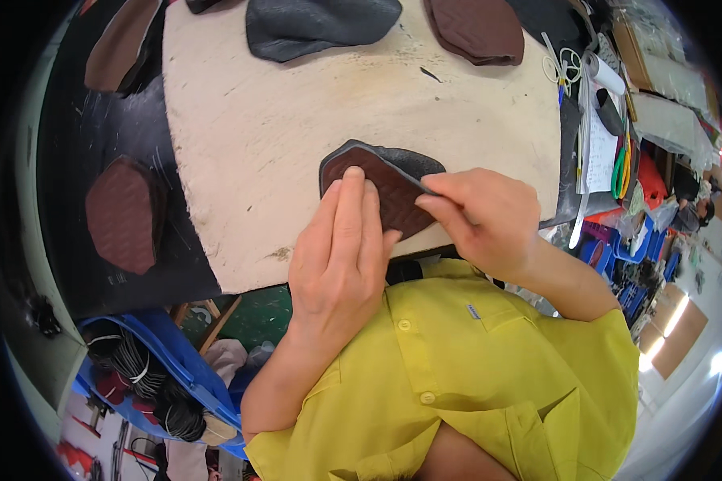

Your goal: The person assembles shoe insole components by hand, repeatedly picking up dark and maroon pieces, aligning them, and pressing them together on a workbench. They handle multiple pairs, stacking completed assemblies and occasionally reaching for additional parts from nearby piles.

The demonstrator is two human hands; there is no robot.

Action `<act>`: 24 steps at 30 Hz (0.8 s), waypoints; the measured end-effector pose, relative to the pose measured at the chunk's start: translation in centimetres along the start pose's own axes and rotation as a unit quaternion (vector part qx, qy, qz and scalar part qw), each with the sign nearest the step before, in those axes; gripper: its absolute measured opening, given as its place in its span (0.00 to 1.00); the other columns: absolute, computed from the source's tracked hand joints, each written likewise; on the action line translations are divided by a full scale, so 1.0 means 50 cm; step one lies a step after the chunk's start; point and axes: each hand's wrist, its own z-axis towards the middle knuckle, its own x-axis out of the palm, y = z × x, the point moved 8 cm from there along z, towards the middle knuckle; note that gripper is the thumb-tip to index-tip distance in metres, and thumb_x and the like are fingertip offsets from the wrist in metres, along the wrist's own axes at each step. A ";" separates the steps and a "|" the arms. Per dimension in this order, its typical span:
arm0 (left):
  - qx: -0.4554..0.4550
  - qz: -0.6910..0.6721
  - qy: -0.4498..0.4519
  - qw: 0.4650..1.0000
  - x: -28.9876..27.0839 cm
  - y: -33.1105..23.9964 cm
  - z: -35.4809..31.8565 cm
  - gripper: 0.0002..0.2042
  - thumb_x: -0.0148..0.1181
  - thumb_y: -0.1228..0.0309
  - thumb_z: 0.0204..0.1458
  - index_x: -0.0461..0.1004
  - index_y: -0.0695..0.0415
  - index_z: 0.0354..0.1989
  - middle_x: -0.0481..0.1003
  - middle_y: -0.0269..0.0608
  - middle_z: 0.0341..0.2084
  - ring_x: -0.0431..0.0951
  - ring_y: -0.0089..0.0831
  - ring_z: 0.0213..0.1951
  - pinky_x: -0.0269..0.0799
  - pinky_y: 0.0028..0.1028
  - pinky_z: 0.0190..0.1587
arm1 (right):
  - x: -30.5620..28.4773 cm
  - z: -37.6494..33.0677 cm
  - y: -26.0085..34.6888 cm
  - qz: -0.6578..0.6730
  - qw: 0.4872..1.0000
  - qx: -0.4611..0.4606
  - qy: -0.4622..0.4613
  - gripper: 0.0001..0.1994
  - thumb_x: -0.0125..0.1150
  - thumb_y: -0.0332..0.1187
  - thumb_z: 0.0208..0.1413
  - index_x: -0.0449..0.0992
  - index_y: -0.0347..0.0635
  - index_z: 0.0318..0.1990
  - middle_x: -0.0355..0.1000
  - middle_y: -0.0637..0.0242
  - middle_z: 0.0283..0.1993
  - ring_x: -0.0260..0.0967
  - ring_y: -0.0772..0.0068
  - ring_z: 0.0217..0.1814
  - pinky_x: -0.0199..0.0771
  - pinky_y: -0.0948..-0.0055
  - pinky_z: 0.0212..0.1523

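Observation:
A brown quilted leather piece (401, 204) with a raised dark edge lies on the pale work board (249, 160) in front of me. My left hand (341, 248) rests flat on it, fingers stretched out and pressing its left part. The thumb and forefinger of my right hand (485, 212) pinch the piece's right edge. Behind that edge shows a black textured flap (413, 160); whether it belongs to the same piece I cannot tell. My fingers hide part of the brown surface.
Stacked brown quilted pieces (124, 212) lie left on the black tabletop. Black leather pieces (321, 28) and another brown stack (477, 32) are at the far edge. White-handled scissors (565, 66), green-handled scissors (620, 172) and papers (602, 152) lie right. A blue crate (188, 369) stands below left.

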 end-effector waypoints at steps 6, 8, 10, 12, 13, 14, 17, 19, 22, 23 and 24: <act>-0.029 -0.002 0.086 0.996 0.022 -0.009 -0.009 0.40 0.49 0.39 0.56 0.67 0.71 0.59 0.66 0.52 0.63 0.67 0.46 0.59 0.64 0.36 0.59 | 0.011 -0.010 -0.082 0.183 0.942 0.280 0.039 0.07 0.70 0.29 0.52 0.80 0.34 0.34 0.78 0.62 0.25 0.77 0.76 0.24 0.76 0.78 0.25; -0.032 0.019 0.109 0.993 0.025 -0.013 -0.008 0.44 0.48 0.35 0.51 0.67 0.67 0.61 0.64 0.50 0.64 0.65 0.46 0.60 0.63 0.37 0.59 | 0.015 -0.007 -0.089 0.179 0.937 0.294 0.054 0.08 0.69 0.30 0.52 0.79 0.34 0.32 0.76 0.62 0.23 0.77 0.74 0.23 0.75 0.78 0.25; -0.034 0.047 0.121 0.991 0.028 -0.017 -0.007 0.43 0.46 0.32 0.49 0.68 0.59 0.62 0.64 0.46 0.65 0.62 0.43 0.62 0.62 0.35 0.57 | 0.017 0.000 -0.092 0.166 0.938 0.295 0.074 0.09 0.69 0.32 0.52 0.77 0.35 0.31 0.75 0.62 0.21 0.77 0.71 0.22 0.74 0.77 0.24; -0.035 0.081 0.121 0.989 0.031 -0.022 -0.007 0.38 0.42 0.31 0.51 0.71 0.46 0.62 0.66 0.39 0.65 0.60 0.38 0.63 0.63 0.31 0.53 | 0.018 0.012 -0.090 0.145 0.943 0.285 0.098 0.10 0.69 0.33 0.51 0.75 0.36 0.28 0.73 0.62 0.19 0.75 0.68 0.21 0.73 0.74 0.23; -0.031 0.084 0.117 0.989 0.034 -0.024 -0.009 0.37 0.40 0.30 0.49 0.69 0.36 0.63 0.65 0.40 0.65 0.59 0.39 0.63 0.61 0.31 0.53 | 0.016 0.023 -0.084 0.118 0.954 0.254 0.112 0.10 0.69 0.31 0.51 0.75 0.36 0.28 0.71 0.65 0.18 0.70 0.73 0.19 0.68 0.76 0.21; -0.029 0.092 0.137 0.986 0.038 -0.025 -0.015 0.36 0.42 0.30 0.47 0.68 0.29 0.64 0.65 0.41 0.65 0.58 0.40 0.64 0.60 0.31 0.54 | 0.014 0.032 -0.078 0.090 0.963 0.222 0.126 0.09 0.69 0.30 0.51 0.75 0.36 0.28 0.68 0.68 0.16 0.65 0.78 0.17 0.64 0.77 0.19; -0.020 0.075 0.140 0.987 0.036 -0.030 -0.012 0.35 0.47 0.31 0.45 0.69 0.26 0.62 0.62 0.45 0.66 0.58 0.42 0.64 0.59 0.34 0.55 | 0.014 0.047 -0.076 0.054 0.965 0.195 0.166 0.09 0.69 0.30 0.49 0.73 0.39 0.26 0.67 0.66 0.14 0.66 0.67 0.16 0.65 0.70 0.20; -0.015 0.051 0.129 0.990 0.033 -0.029 -0.003 0.31 0.52 0.33 0.45 0.75 0.30 0.57 0.59 0.50 0.68 0.58 0.45 0.63 0.58 0.38 0.57 | 0.017 0.051 -0.080 0.046 0.960 0.199 0.189 0.09 0.69 0.31 0.48 0.73 0.41 0.26 0.69 0.64 0.16 0.70 0.59 0.18 0.68 0.66 0.21; -0.025 -0.028 0.114 0.993 0.015 -0.016 -0.001 0.30 0.58 0.37 0.43 0.76 0.32 0.57 0.59 0.50 0.68 0.59 0.46 0.62 0.59 0.39 0.58 | 0.013 0.048 -0.074 0.038 0.972 0.162 0.166 0.08 0.70 0.31 0.47 0.74 0.41 0.27 0.72 0.63 0.22 0.71 0.60 0.22 0.68 0.66 0.23; -0.017 -0.100 0.106 0.989 0.000 -0.003 0.007 0.31 0.62 0.41 0.43 0.77 0.40 0.56 0.60 0.50 0.67 0.62 0.46 0.59 0.62 0.39 0.58 | 0.007 0.036 -0.066 0.038 0.984 0.119 0.123 0.08 0.71 0.30 0.46 0.75 0.41 0.27 0.72 0.63 0.25 0.71 0.61 0.23 0.69 0.66 0.24; -0.054 -0.224 0.007 0.973 -0.024 0.026 0.010 0.31 0.72 0.54 0.40 0.76 0.49 0.56 0.68 0.48 0.60 0.69 0.45 0.53 0.66 0.38 0.52 | -0.004 0.027 -0.054 0.039 0.993 0.077 0.080 0.08 0.72 0.29 0.45 0.75 0.41 0.27 0.73 0.63 0.27 0.71 0.62 0.24 0.69 0.66 0.24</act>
